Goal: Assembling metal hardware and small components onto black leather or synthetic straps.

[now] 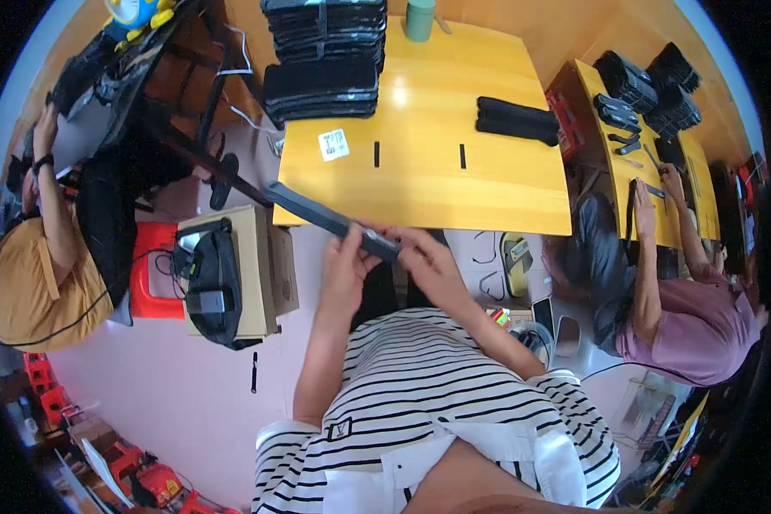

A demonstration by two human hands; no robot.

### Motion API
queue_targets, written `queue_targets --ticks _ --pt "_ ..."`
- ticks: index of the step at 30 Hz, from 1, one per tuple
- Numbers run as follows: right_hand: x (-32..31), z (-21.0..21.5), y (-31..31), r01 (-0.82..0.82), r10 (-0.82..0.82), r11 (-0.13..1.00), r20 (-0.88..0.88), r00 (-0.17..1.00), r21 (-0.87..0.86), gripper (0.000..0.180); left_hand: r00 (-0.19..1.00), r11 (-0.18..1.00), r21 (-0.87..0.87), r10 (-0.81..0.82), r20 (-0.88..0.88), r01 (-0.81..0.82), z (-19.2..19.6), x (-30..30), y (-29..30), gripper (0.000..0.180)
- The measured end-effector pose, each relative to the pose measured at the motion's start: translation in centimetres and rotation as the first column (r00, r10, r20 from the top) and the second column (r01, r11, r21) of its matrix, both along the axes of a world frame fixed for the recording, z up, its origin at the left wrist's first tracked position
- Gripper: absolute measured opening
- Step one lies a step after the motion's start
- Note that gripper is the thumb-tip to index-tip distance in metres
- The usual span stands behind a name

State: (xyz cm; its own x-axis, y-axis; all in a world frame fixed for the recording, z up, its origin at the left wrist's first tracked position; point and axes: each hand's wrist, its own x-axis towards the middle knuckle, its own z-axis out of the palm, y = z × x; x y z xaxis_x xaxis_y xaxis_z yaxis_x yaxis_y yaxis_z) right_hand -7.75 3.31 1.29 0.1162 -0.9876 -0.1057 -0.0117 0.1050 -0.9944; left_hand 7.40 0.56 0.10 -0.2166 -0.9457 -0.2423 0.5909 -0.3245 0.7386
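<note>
A long, flat dark grey strap (pixel 310 206) is held in front of my body, just off the table's near edge. Its far end points up and left, over the table's near left corner. My left hand (pixel 344 272) is closed round it near its close end, thumb on top. At that end, the fingers of my right hand (pixel 433 267) are pinched together on the strap, where a small light patch shows. Beyond my hands is the yellow table (pixel 428 193), with two short black strips on its top and a white printed label (pixel 334 145).
Tall stacks of black folded pieces (pixel 321 90) stand at the table's back left. A black bundle (pixel 516 120) lies at right, a green canister (pixel 419 20) at the back. Left of me are a cardboard box (pixel 253 274) and red stool (pixel 154 270). People work on both sides.
</note>
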Motion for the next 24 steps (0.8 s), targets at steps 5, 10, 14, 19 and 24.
queue_targets --ticks 5,10,14,19,24 --pt "-2.4 2.8 -0.5 0.008 -0.006 0.997 0.029 1.0 -0.074 0.033 1.0 1.0 -0.027 -0.007 -0.014 0.007 1.6 1.4 -2.5 0.027" --pt "-2.2 2.6 -0.8 -0.096 0.072 0.971 -0.114 0.991 -0.221 0.033 0.999 0.997 -0.078 -0.014 -0.043 0.011 2.4 0.4 -3.1 0.029" --pt "-1.7 3.4 -1.7 -0.105 -0.004 0.943 -0.326 0.945 -0.316 0.035 0.998 0.991 -0.124 0.055 -0.01 -0.056 2.8 0.2 -3.0 0.025" --pt "-0.1 4.0 -2.2 -0.075 0.013 0.963 -0.236 0.972 -0.258 0.037 0.994 0.98 -0.172 0.109 0.019 -0.104 3.3 0.7 -2.7 0.026" --pt "0.3 4.3 -2.6 -0.125 0.045 0.957 -0.29 0.956 -0.263 0.041 0.983 0.962 -0.223 0.176 0.059 -0.159 3.8 0.9 -2.6 0.023"
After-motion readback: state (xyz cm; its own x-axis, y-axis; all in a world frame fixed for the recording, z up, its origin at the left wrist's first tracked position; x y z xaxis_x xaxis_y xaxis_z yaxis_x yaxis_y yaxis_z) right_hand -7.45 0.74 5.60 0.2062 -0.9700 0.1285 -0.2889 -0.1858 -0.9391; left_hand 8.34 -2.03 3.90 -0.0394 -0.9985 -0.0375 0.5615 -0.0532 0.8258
